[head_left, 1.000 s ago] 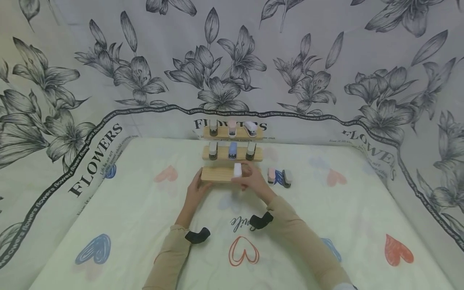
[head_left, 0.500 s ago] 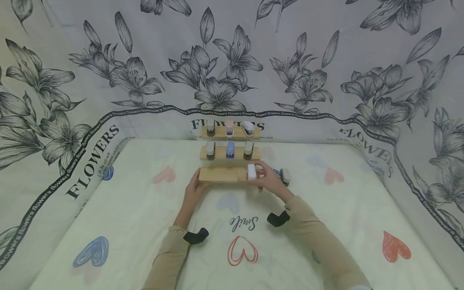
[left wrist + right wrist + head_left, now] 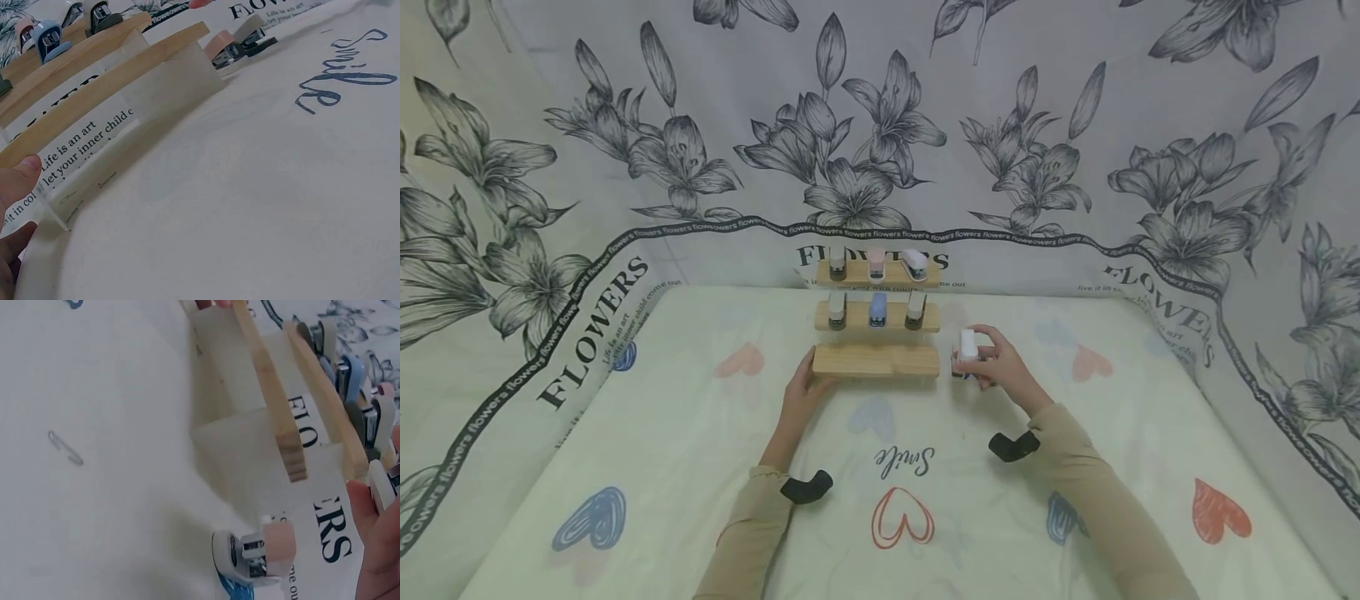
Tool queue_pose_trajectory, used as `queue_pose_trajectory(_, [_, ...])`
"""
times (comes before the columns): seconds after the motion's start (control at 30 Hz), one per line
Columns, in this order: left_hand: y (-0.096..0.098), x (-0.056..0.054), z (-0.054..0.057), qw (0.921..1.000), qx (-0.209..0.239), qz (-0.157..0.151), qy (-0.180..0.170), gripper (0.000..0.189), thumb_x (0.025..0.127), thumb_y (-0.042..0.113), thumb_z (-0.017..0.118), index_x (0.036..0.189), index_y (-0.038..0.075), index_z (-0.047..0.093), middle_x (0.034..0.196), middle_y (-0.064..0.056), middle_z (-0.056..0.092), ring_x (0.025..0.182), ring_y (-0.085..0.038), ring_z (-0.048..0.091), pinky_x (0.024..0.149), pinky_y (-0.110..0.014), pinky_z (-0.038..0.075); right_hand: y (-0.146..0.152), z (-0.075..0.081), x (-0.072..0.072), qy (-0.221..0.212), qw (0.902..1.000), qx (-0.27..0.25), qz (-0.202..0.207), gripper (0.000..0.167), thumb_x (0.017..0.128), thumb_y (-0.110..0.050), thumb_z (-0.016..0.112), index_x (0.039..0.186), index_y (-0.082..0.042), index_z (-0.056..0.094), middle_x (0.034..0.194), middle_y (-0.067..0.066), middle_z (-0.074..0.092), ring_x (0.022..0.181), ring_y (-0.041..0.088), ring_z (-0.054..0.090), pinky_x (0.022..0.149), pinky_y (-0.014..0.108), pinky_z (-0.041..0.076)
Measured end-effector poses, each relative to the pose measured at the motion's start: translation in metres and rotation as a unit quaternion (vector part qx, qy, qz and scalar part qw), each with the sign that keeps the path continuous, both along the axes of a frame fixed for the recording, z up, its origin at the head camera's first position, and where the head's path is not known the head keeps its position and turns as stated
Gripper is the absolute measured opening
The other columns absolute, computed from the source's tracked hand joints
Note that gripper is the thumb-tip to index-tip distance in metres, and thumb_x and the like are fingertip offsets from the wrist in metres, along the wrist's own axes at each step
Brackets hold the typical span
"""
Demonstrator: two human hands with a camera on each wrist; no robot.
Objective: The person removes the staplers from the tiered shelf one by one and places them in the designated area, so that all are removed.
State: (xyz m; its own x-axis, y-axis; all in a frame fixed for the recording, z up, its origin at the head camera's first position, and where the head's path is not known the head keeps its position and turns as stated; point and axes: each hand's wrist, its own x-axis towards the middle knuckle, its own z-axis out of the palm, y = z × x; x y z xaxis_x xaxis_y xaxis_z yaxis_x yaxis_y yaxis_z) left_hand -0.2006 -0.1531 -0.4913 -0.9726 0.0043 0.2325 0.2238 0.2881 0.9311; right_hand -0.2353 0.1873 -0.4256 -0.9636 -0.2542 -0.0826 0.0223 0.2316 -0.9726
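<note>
My right hand point(image 3: 1000, 364) holds a white mini stapler point(image 3: 969, 343) just right of a tiered stand with wooden shelves. Under and beside that hand, a pink mini stapler point(image 3: 279, 542) sits on the cloth; a grey one point(image 3: 251, 29) stands close by. The hand mostly hides both in the head view. My left hand point(image 3: 803, 392) grips the left end of the stand's front wooden shelf point(image 3: 872, 361), its thumb on the near side. That front shelf is bare. The middle shelf point(image 3: 857, 317) bears a blue stapler point(image 3: 877, 309) between two grey ones.
On the back shelf point(image 3: 895, 274) stand a grey, a pink and a slanted white stapler point(image 3: 915, 263). Clear side panels support the shelves. A flower-printed curtain point(image 3: 1030, 108) hangs behind. A thin bent grey wire-like shape point(image 3: 65, 448) shows on the cloth.
My right hand has carried the white stapler rightward off the front shelf to the pink and grey staplers. My left hand has kept its grip on the shelf end.
</note>
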Motion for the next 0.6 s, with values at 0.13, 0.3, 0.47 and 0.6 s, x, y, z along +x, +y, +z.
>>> queue_pose_trajectory(0.13, [-0.001, -0.002, -0.006, 1.0000, -0.002, 0.002, 0.005, 0.072, 0.085, 0.022, 0.062, 0.140, 0.000, 0.020, 0.143, -0.017, 0.022, 0.130, -0.029, 0.019, 0.105, -0.041, 0.017, 0.014, -0.004, 0.001, -0.002, 0.9999, -0.003, -0.009, 0.071, 0.077, -0.018, 0.072, 0.135, -0.017, 0.031, 0.098, 0.019, 0.058, 0.047, 0.014, 0.044, 0.043, 0.027, 0.043])
queue_pose_trajectory(0.3, [0.000, -0.002, -0.007, 0.9999, -0.006, 0.011, 0.000, 0.073, 0.084, 0.024, 0.063, 0.141, 0.002, 0.021, 0.143, -0.016, 0.023, 0.130, -0.028, 0.021, 0.105, -0.039, 0.019, 0.032, -0.007, 0.002, -0.003, 0.9999, -0.001, -0.014, 0.069, 0.079, -0.018, 0.070, 0.136, -0.018, 0.031, 0.103, 0.021, 0.055, 0.049, 0.015, 0.045, 0.045, 0.027, 0.043])
queue_pose_trajectory(0.47, [0.000, -0.003, -0.008, 0.9999, -0.007, 0.010, -0.001, 0.071, 0.085, 0.024, 0.062, 0.141, 0.003, 0.022, 0.143, -0.014, 0.023, 0.130, -0.027, 0.021, 0.105, -0.039, 0.018, 0.048, -0.012, 0.000, -0.008, 0.9997, 0.013, -0.017, 0.068, 0.079, -0.016, 0.069, 0.135, -0.015, 0.032, 0.098, 0.019, 0.057, 0.049, 0.014, 0.045, 0.045, 0.029, 0.043])
queue_pose_trajectory(0.6, [0.000, -0.003, -0.007, 0.9999, -0.009, 0.010, 0.005, 0.071, 0.085, 0.023, 0.062, 0.140, 0.003, 0.022, 0.143, -0.014, 0.024, 0.130, -0.027, 0.022, 0.105, -0.039, 0.018, 0.059, -0.017, -0.002, -0.013, 0.9993, 0.023, -0.026, 0.070, 0.078, -0.016, 0.070, 0.135, -0.014, 0.031, 0.097, 0.018, 0.058, 0.049, 0.014, 0.045, 0.045, 0.030, 0.043])
